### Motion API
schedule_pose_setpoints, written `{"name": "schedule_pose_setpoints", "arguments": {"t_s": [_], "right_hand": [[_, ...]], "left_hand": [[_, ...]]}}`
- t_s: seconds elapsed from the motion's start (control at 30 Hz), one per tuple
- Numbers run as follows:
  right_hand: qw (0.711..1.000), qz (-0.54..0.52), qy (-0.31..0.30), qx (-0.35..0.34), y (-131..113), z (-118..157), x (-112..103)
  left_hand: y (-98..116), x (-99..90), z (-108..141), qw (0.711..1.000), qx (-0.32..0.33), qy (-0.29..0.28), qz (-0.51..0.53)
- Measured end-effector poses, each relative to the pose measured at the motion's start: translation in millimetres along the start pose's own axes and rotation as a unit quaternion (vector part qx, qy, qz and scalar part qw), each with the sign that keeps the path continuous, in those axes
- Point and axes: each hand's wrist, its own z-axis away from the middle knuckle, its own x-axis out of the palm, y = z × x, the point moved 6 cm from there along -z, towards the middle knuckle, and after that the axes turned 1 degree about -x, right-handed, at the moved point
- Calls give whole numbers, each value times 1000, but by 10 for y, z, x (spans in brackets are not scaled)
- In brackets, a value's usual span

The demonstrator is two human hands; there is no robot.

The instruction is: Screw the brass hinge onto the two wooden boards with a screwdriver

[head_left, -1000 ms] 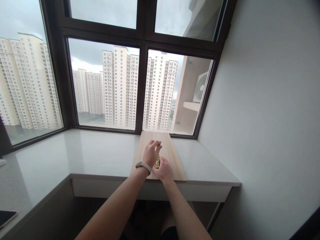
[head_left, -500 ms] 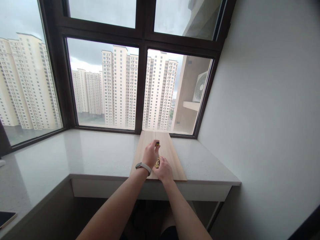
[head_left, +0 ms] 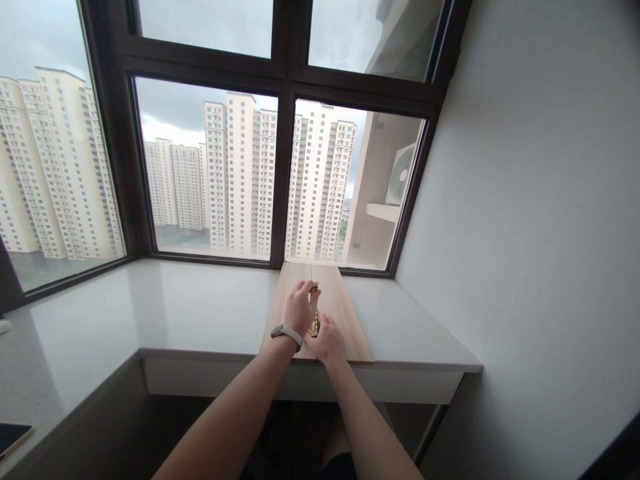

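My left hand (head_left: 301, 308), with a grey-banded watch (head_left: 286, 333) on its wrist, pinches a small yellow-and-black piece (head_left: 313, 291) between thumb and fingers. Just below it, my right hand (head_left: 327, 339) is closed around the side of a gold-and-black patterned object (head_left: 315, 325). Fingers cover much of both pieces, so their kind and whether they join cannot be made out. Both hands are over a light wooden board (head_left: 345, 300), close together near its middle.
The board lies on a pale stone windowsill counter (head_left: 210, 307), its near end at the front edge. Behind stands a dark-framed window (head_left: 283, 167); a white wall (head_left: 525, 200) rises at right. A dark flat device (head_left: 14, 437) lies at the lower left.
The yellow-and-black piece shows a little more yellow and sits slightly lower, and the fingers of my left hand have shifted slightly. My right hand stays in place.
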Motion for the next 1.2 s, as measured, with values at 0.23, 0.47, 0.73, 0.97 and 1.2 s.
{"name": "schedule_pose_setpoints", "arguments": {"t_s": [0.23, 0.47, 0.73, 0.97, 1.2], "right_hand": [[1000, -9, 0, -1, -3, 3, -14], [1000, 0, -4, 3, -6, 3, -3], [1000, 4, 2, -2, 2, 10, 8], [1000, 3, -3, 1, 5, 9, -5], [1000, 8, -12, 10, -4, 5, -6]], "left_hand": [[23, -2, 4, 1000, 0, -12, 0], [44, -20, 2, 1000, 16, -2, 2], [-2, 4, -11, 1000, -5, 8, -14], [-4, 14, -16, 1000, -1, -8, 4], [-2, 23, -29, 999, 1, -27, 21]]}}
